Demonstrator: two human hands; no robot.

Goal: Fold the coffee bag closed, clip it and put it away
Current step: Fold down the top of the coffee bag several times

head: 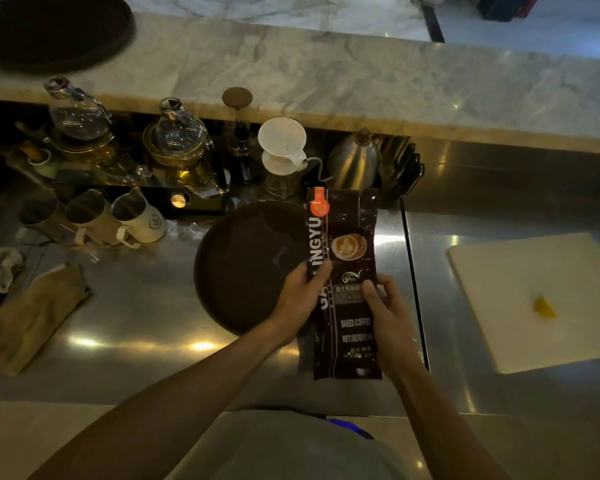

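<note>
A tall dark brown coffee bag (347,258) with white lettering and a latte picture stands upright over the steel counter, its lower end near the counter's front. An orange clip (319,204) sits at the bag's top left corner. My left hand (300,299) grips the bag's left edge at mid-height, thumb on the front. My right hand (390,317) holds the right edge a little lower. The bag's top end looks flat and unfolded.
A round dark tray (243,268) lies just left of the bag. Behind stand a white dripper (283,143), a steel gooseneck kettle (352,164), glass siphons (177,140) and milk pitchers (136,216). A white cutting board (534,299) with a yellow piece lies right; cloths lie left.
</note>
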